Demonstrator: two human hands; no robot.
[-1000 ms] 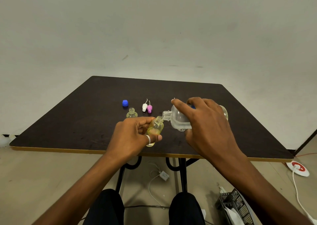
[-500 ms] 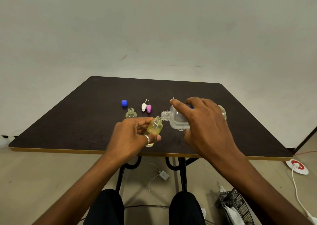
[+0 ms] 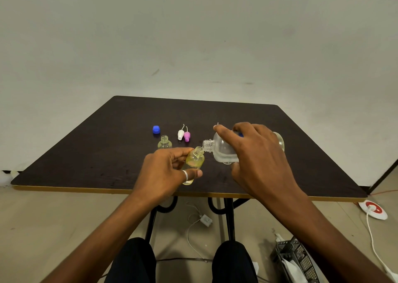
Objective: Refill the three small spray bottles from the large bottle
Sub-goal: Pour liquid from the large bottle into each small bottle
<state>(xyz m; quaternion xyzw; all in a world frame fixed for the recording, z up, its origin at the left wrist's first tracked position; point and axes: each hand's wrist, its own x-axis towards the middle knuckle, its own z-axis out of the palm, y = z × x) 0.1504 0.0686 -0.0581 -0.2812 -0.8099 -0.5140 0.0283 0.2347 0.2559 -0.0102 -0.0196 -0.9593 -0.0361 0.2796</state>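
Note:
My left hand (image 3: 165, 172) grips a small clear bottle (image 3: 195, 161) of yellowish liquid, tilted with its open neck to the upper right. My right hand (image 3: 256, 155) holds the large clear bottle (image 3: 224, 151) on its side, its threaded mouth touching the small bottle's neck. A second small bottle (image 3: 164, 143) stands uncapped behind my left hand. A white spray top (image 3: 181, 134) and a pink spray top (image 3: 187, 136) lie side by side further back. A blue cap (image 3: 156, 129) lies to their left. A third small bottle is not visible.
The dark table (image 3: 107, 153) has a yellow front edge close to my hands. Below it are black metal legs (image 3: 228, 216), a white adapter with cable (image 3: 205, 220), a grey basket (image 3: 295, 259) and a round white-and-red socket (image 3: 373, 210) on the floor.
Both hands and the two held bottles keep nearly the same pose; the large bottle stays tipped against the small bottle's neck.

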